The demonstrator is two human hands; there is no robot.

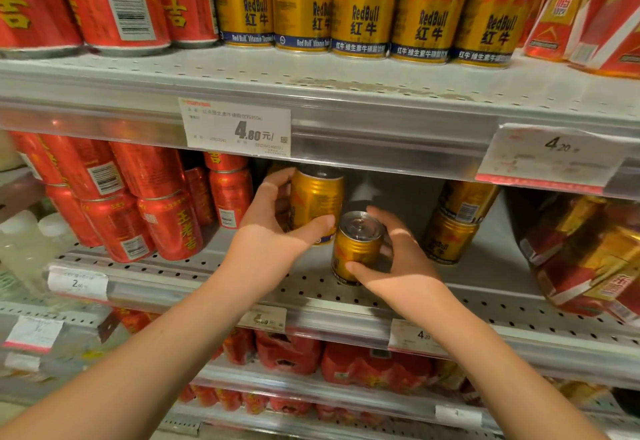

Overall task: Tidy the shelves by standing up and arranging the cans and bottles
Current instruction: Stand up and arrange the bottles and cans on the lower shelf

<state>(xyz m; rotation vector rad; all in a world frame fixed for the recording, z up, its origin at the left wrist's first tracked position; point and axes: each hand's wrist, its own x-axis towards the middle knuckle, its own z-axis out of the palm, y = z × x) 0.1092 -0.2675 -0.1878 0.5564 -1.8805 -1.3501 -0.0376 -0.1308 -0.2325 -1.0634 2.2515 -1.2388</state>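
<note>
**Two gold cans in hand on the middle shelf**

Left hand (277, 228) gripping a tall gold metal drink can (317, 197), thumb across its lower front, fingers round the far side; raised, slightly tilted. Right hand (398, 259) closed on a shorter gold metal can (356, 245), upright on the perforated grey metal shelf (485, 297), just right of and below the left grip. Further right, two stacked gold cans (457, 225). Left of the left grip, leaning red drink cans (149, 204). Overhead, a row of upright gold cans (363, 6).
</note>
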